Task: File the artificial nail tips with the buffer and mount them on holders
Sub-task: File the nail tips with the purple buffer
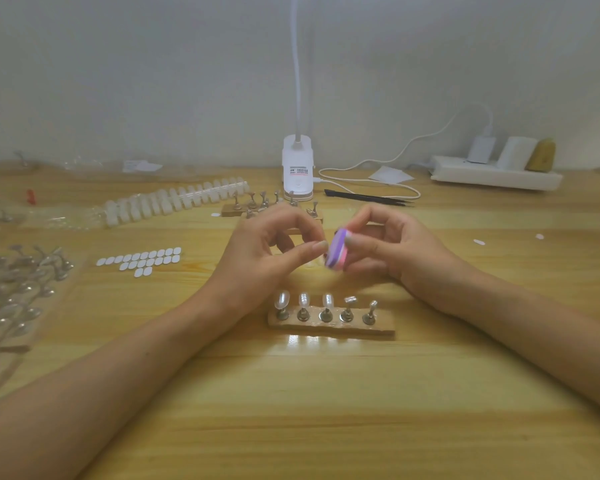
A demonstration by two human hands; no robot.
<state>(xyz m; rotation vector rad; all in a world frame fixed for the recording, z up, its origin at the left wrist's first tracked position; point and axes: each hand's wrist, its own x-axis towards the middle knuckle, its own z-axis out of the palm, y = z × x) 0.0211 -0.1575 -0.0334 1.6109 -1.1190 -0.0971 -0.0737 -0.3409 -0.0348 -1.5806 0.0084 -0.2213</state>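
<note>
The buffer [336, 251] shows purple and pink layers. The table [326, 410] is yellow wood grain. Far behind, the lamp base [298, 168] and power strip [492, 174] are white.

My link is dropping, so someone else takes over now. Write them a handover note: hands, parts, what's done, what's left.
Right hand grips the purple-pink buffer block. Left hand pinches at its face; any nail tip there is too blurred to see.
Near holder strip: three mounted tips, fourth unclear, fifth holder bare.
To do: fill it, then the far holder strip from the nail tip rack. White oval tabs lie left of the hands.
</note>
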